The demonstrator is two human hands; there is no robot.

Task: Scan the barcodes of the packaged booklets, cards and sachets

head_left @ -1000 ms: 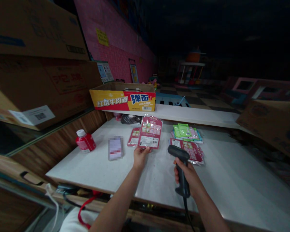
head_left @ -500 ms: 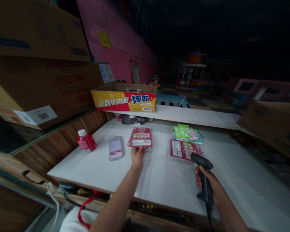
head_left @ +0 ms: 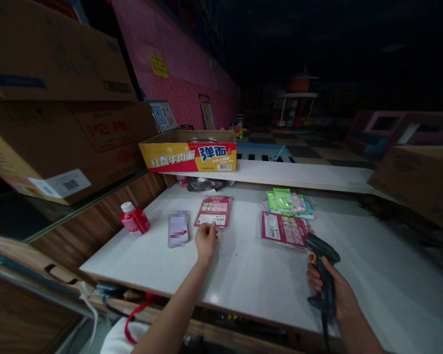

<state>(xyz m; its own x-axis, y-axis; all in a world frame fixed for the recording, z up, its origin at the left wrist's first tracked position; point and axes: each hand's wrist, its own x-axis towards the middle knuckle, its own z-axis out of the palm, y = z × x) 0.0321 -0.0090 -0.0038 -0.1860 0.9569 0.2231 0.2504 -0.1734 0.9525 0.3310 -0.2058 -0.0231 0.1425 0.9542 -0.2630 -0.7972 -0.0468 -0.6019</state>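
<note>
My left hand (head_left: 206, 242) is closed at the near edge of a dark red flat packet (head_left: 214, 210), with the thumb on top and the other fingers curled at the edge. More packets seem to lie beneath it. My right hand (head_left: 334, 282) is wrapped around the grip of a black barcode scanner (head_left: 323, 265), its cable hanging down past the table edge. The scanner's head points left and away, beside a second pile of dark red packets (head_left: 285, 230). Behind that pile lie green, pink and blue packets (head_left: 285, 200).
A pink-red bottle (head_left: 135, 220) and a blurred-out phone-shaped thing (head_left: 178, 229) stand left on the white table (head_left: 243, 285). A yellow-red noodle carton (head_left: 192, 156) sits on the raised ledge (head_left: 302, 173). Large cardboard boxes (head_left: 77, 142) are stacked left; another box (head_left: 421, 177) is at right.
My right hand has moved a little to the right with the scanner, away from the red pile. My left hand has shifted slightly toward me and left, and the packet under it has turned slightly.
</note>
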